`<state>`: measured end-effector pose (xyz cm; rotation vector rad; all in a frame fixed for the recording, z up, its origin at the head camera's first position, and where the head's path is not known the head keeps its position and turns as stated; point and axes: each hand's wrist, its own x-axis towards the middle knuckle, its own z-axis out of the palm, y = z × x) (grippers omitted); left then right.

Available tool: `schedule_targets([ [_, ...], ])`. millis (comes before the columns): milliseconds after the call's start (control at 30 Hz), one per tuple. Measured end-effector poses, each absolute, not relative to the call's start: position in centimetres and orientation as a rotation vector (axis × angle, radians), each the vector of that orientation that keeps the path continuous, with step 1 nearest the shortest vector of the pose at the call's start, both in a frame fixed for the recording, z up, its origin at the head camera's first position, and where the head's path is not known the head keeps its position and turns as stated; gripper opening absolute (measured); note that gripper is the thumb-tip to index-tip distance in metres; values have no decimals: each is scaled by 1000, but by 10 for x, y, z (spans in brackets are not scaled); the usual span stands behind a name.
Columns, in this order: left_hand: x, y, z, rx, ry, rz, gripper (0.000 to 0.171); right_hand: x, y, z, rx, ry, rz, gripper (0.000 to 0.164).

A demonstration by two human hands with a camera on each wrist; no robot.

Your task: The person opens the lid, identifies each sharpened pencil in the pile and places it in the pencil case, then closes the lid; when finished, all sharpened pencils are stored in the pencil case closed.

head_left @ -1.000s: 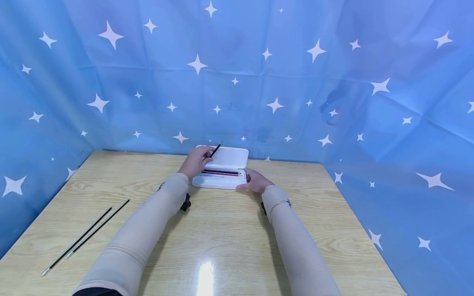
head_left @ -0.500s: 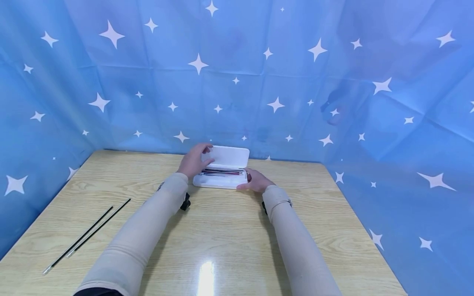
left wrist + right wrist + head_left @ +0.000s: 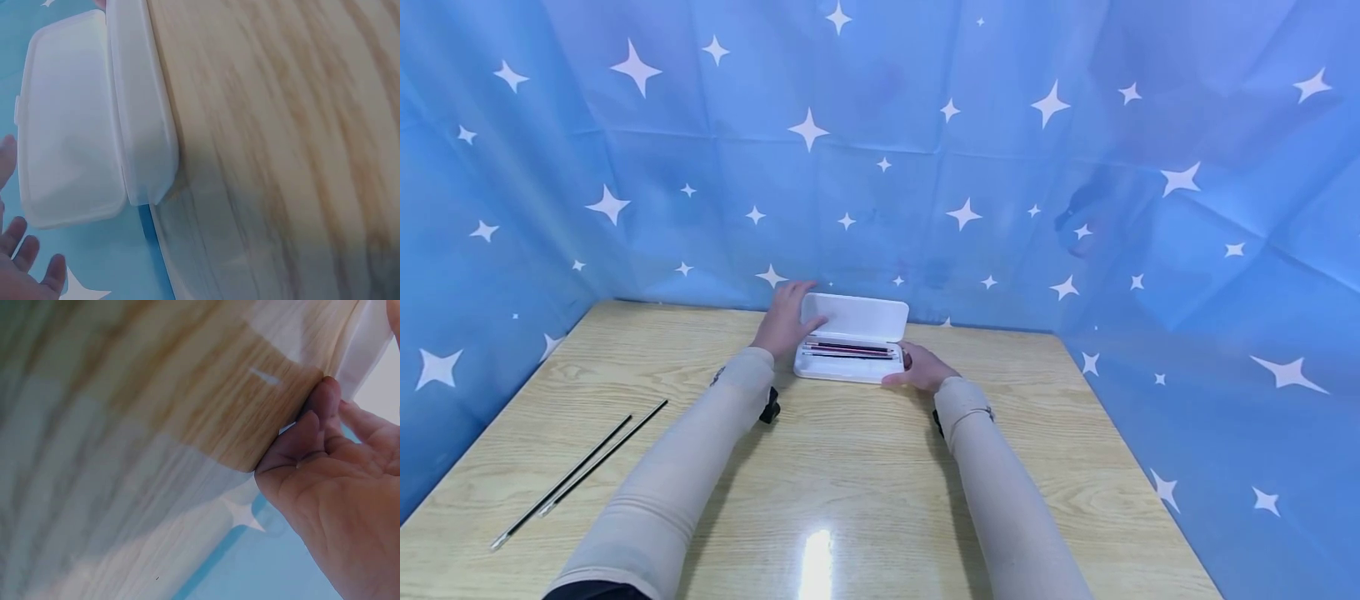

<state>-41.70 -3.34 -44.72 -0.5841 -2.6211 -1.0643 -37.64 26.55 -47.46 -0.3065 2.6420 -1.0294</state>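
Observation:
A white pencil case (image 3: 842, 370) stands at the back of the table, its hinged lid (image 3: 859, 313) raised and leaning back. Several dark and red pencils (image 3: 850, 349) lie lengthwise inside. My left hand (image 3: 786, 317) is at the lid's left end, fingers spread and holding nothing; in the left wrist view its fingertips (image 3: 25, 253) show beside the lid (image 3: 72, 125). The right hand (image 3: 922, 367) grips the case's right end, thumb at the front corner. In the right wrist view the hand (image 3: 347, 469) has curled fingers low at the tabletop against the case.
Two long dark pencils (image 3: 572, 473) with pale ends lie on the wooden table (image 3: 865, 467) at the left. A blue curtain (image 3: 880, 192) with white stars hangs right behind the table and along its sides.
My left hand has let go of a dark pencil, which now lies in the case with the others. That hand has moved left and up along the lid. The right hand stays in place.

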Motion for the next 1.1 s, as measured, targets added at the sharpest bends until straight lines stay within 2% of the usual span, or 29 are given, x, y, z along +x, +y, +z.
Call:
schedule_targets([
  [200, -421, -38, -452, -598, -2707, -1033, 68, -379, 264, -476, -321, 2640, -1022, 71],
  [567, -408, -47, -442, -585, -2697, -1051, 42, -373, 262, -467, -410, 2602, -1068, 70],
  [633, -405, -50, -437, -586, -2706, -1051, 40, -372, 262, -465, -412, 2587, -1070, 66],
  [767, -402, -53, -432, -605, -2713, -1064, 33, -371, 268, -462, -369, 2612, -998, 45],
  [867, -400, -52, -433, -626, -2722, -1078, 26, -370, 275, -461, -315, 2609, -962, 55],
  [1000, -399, -52, -437, -637, -2734, -1132, 19, -370, 283, -458, -277, 2581, -993, 83],
  [1033, -398, -52, -437, -636, -2737, -1143, 19, -369, 284, -457, -270, 2592, -982, 86],
  [1100, -398, -52, -438, -635, -2746, -1168, 19, -369, 285, -455, -277, 2600, -1004, 81],
])
